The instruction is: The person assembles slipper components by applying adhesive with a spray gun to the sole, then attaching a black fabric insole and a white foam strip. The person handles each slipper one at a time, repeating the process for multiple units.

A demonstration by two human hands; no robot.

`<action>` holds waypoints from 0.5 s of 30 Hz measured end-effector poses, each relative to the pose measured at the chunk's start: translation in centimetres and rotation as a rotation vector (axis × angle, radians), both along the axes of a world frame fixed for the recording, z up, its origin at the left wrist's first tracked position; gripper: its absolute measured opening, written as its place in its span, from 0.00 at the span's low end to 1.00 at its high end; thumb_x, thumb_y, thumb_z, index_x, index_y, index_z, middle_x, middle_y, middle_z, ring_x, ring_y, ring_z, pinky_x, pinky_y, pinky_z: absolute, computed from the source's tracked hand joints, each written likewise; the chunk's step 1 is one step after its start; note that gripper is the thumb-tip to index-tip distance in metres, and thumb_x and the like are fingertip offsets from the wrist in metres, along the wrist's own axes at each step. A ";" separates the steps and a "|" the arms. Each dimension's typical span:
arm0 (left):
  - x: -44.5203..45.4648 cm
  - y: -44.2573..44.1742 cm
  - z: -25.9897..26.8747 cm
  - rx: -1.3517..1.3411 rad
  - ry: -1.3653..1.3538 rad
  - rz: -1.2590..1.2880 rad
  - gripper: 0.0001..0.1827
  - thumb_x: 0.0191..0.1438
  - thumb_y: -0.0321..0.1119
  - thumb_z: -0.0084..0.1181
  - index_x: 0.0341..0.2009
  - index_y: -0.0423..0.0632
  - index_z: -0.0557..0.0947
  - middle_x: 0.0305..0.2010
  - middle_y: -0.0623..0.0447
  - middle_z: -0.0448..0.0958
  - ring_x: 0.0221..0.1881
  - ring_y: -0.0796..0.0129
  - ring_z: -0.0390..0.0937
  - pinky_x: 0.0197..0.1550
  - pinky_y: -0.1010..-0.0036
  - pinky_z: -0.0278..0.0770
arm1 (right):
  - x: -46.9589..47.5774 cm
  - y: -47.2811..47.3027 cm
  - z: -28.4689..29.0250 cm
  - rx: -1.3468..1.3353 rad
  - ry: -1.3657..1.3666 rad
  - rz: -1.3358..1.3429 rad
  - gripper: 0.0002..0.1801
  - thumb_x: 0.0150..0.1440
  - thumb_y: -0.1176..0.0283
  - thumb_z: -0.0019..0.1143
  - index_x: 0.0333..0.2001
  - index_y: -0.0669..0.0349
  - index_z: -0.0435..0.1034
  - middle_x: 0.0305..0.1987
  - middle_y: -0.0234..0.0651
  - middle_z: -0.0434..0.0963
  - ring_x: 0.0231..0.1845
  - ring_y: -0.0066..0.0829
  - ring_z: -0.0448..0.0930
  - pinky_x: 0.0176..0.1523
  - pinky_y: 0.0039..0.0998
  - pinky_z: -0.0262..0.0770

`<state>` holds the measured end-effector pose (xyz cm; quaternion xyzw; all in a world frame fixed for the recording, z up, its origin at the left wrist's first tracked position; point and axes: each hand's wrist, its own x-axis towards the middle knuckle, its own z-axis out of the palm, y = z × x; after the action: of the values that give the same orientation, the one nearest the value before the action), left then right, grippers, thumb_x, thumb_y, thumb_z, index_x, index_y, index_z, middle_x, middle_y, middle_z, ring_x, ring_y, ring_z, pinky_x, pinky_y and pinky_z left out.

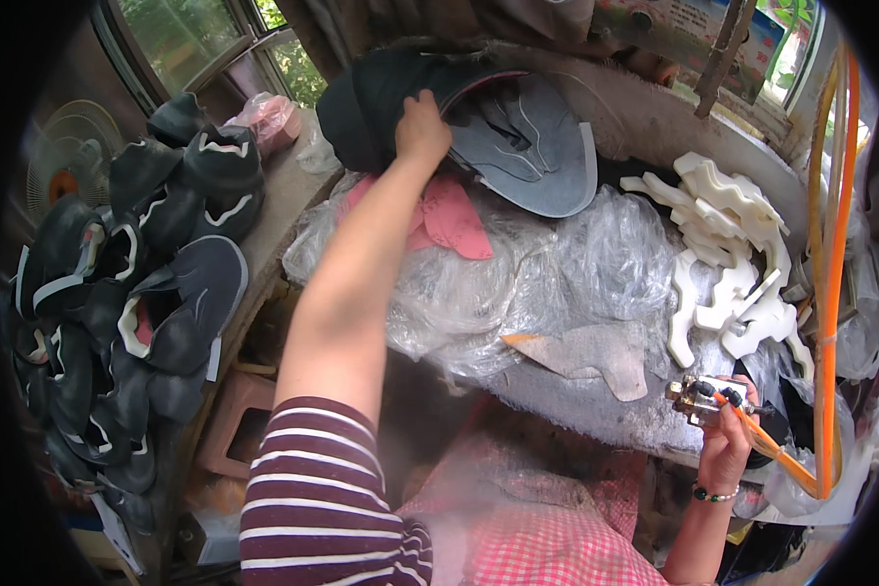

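My left hand (423, 130) is stretched across the bench and grips the edge of a black shoe upper (370, 110). Its grey inner side (516, 139), stitched with curved light lines, faces me on the right of my fingers. Low on the right, my right hand (729, 439) holds a small metal spray gun (707, 399) with black fittings and thin orange hoses. Crumpled clear plastic (476, 300) lies below the upper, with pink pieces (454, 220) on it. A grey cut piece with an orange tip (601, 359) rests between my hands.
Many black shoe uppers (190, 308) are heaped on the left ledge, near a fan (73, 161). White foam pieces (732, 227) are piled on the bench's right. Orange hoses (835, 293) hang beside them. A pink plastic stool (238, 421) stands below the ledge.
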<state>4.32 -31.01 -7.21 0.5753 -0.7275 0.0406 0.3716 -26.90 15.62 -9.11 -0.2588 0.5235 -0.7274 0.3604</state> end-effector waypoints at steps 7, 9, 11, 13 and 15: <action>1.2 8.6 2.3 -0.009 -0.141 -0.240 0.21 0.47 0.28 0.59 0.48 0.46 0.76 0.48 0.36 0.73 0.46 0.42 0.75 0.47 0.57 0.75 | -0.1 2.5 0.6 -0.052 0.013 0.005 0.31 0.50 0.72 0.62 0.58 0.64 0.60 0.54 0.43 0.71 0.58 0.38 0.74 0.62 0.38 0.71; 0.2 11.6 -2.0 0.008 -0.194 -0.277 0.23 0.48 0.26 0.58 0.52 0.50 0.76 0.49 0.37 0.71 0.45 0.43 0.75 0.46 0.56 0.76 | 0.2 2.3 0.4 -0.047 -0.023 0.018 0.31 0.51 0.72 0.62 0.57 0.64 0.61 0.55 0.44 0.72 0.58 0.36 0.74 0.63 0.35 0.70; 0.6 13.6 -7.3 -0.289 -0.395 -0.264 0.30 0.49 0.23 0.53 0.59 0.56 0.74 0.51 0.40 0.70 0.43 0.46 0.76 0.43 0.55 0.77 | 0.7 1.8 0.1 -0.047 -0.077 0.002 0.29 0.52 0.75 0.60 0.57 0.64 0.61 0.54 0.44 0.73 0.57 0.33 0.75 0.62 0.33 0.69; 1.3 14.3 -8.0 -0.431 -0.373 -0.274 0.31 0.49 0.23 0.50 0.60 0.56 0.74 0.51 0.43 0.71 0.45 0.50 0.74 0.46 0.57 0.76 | 1.2 2.0 0.1 -0.032 -0.113 0.009 0.29 0.52 0.76 0.59 0.58 0.64 0.61 0.55 0.43 0.73 0.56 0.31 0.75 0.61 0.30 0.70; 1.6 14.7 -8.1 -0.586 -0.430 -0.280 0.28 0.48 0.26 0.53 0.57 0.53 0.76 0.49 0.46 0.71 0.48 0.53 0.73 0.46 0.60 0.76 | 1.2 2.2 0.2 -0.040 -0.116 0.035 0.28 0.54 0.77 0.56 0.58 0.64 0.61 0.55 0.40 0.73 0.57 0.30 0.74 0.62 0.30 0.67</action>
<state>5.90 -16.36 -15.31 0.3184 -0.8178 0.3151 0.3612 -25.73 17.84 -8.87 -0.2325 0.4823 -0.7453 0.3974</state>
